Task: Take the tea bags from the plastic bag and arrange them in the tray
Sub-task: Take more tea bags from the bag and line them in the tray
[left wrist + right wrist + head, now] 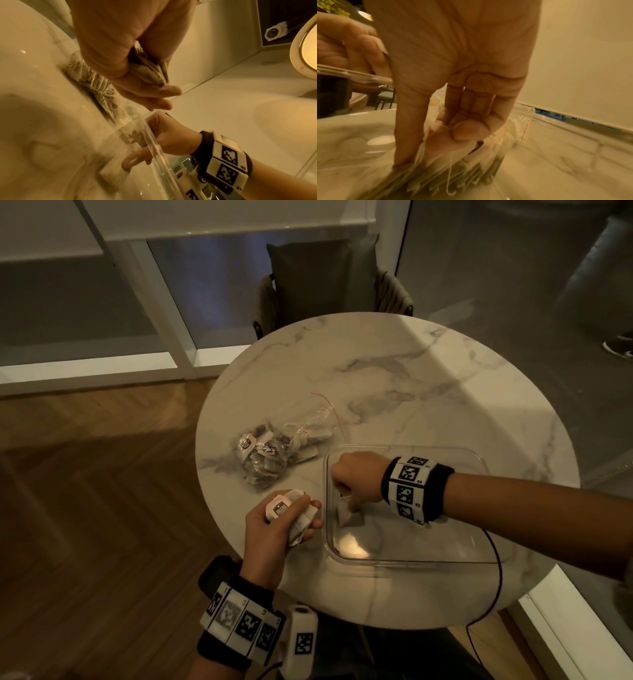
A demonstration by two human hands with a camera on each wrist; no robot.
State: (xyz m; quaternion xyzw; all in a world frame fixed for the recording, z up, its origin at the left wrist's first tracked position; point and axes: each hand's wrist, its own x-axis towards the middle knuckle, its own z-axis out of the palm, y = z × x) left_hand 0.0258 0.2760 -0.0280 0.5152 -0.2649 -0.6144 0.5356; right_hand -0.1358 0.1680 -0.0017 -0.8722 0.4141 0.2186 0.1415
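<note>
Now the right hand (356, 477) pinches tea bags (349, 515) inside the clear tray (445, 558); the left hand (274, 529) grips another bundle (291, 511).

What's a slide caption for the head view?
Right hand sets tea bags in clear tray; left hand holds more.

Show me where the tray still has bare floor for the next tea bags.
Inside the clear tray, the floor is bare from the right hand across to the far right wall, and along the near wall. The crowded spot is the near-left corner, where that hand presses a stack of tea bags down. The left hand waits beside the tray, holding more.
</note>
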